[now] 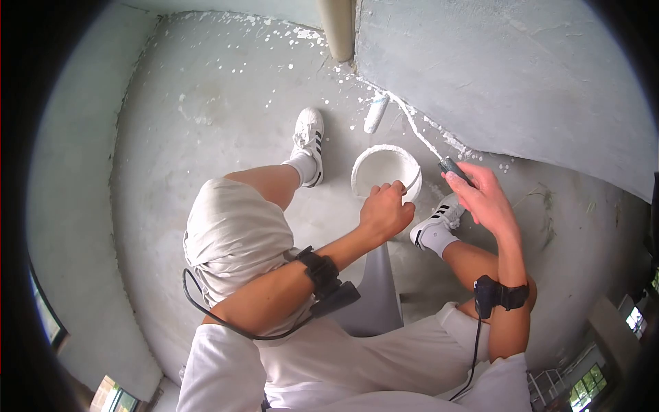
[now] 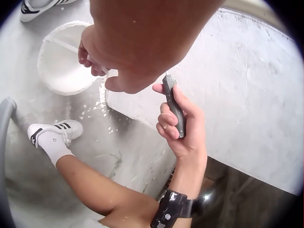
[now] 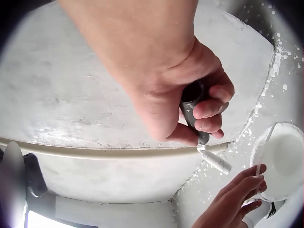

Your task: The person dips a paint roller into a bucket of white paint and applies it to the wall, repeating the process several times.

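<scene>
My right hand [image 1: 484, 196] grips the dark handle of a paint roller [image 1: 456, 170], fingers wrapped round it in the right wrist view. From the handle a white-coated rod runs to the roller head [image 1: 376, 113], which is close to the foot of the wall, beyond the bucket. A white bucket [image 1: 357, 172] with a paint-crusted rim stands on the floor between the feet, with white paint inside. At its near rim my left hand [image 1: 386, 214] pinches the thin bucket handle [image 2: 66, 45] between curled fingers and thumb.
A grey-white wall [image 1: 508, 75] rises at the right, with a pale pipe [image 1: 336, 31] at its corner. White splashes dot the floor [image 1: 226, 137]. Sneakers [image 1: 309, 141] flank the bucket, and a grey stool [image 1: 377, 295] is under the person.
</scene>
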A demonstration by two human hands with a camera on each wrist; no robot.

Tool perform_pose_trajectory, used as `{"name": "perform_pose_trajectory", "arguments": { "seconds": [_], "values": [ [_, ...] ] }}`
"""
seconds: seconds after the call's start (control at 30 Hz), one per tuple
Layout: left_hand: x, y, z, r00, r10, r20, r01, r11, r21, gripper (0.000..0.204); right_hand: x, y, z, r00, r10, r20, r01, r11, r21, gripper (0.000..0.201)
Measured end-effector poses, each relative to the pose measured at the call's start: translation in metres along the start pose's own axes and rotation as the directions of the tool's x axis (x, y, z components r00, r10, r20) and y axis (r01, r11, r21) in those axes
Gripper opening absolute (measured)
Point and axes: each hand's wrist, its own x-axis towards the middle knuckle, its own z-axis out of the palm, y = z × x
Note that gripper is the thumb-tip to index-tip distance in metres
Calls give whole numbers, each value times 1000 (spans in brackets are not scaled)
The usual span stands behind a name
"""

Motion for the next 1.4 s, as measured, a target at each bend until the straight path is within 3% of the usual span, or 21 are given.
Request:
{"name": "perform_pose_trajectory", "arguments": {
  "seconds": [0.07,0.47,0.53,0.6,0.67,0.7,0.8,0.9,1.0,1.2,1.4],
  "values": [
    [1,-1,-1,1000,-9,-4,9,1000,-9,37,-3,0,-2,998,3,-67,-4,1000,-10,31],
    [7,-4,4,1000,-21,0,21,999,-50,39,-10,11,-18,988,64,-138,-73,995,-63,33],
    [8,-7,4,1000,-30,1,30,997,-70,39,-3,27,-10,992,-23,-125,-9,970,-243,37],
    [9,-6,6,999,-33,-2,33,996,-82,40,-3,30,-10,996,-8,-86,-22,939,-343,41],
    [10,-6,5,999,-36,-24,34,995,-89,40,-5,18,-7,995,95,-28,-98,921,-376,46],
    [10,-6,3,999,-33,-29,30,996,-84,40,-2,22,-1,996,-24,-87,-5,947,-322,45],
    [7,-6,2,998,-28,-53,24,997,-70,40,2,22,-4,993,109,38,-111,993,39,41],
    [9,-6,4,997,-21,-71,17,998,-57,40,5,22,-3,988,115,104,-125,988,94,38],
    [11,-6,2,998,-24,-57,20,998,-63,41,6,15,-5,962,222,157,-219,975,-33,41],
    [7,-1,-5,998,-38,-53,36,999,-33,45,12,28,-7,977,211,33,-203,965,-168,37],
    [7,0,-4,999,-35,-22,34,999,-31,46,10,30,-10,982,189,10,-183,963,-195,36]
  ]
}}
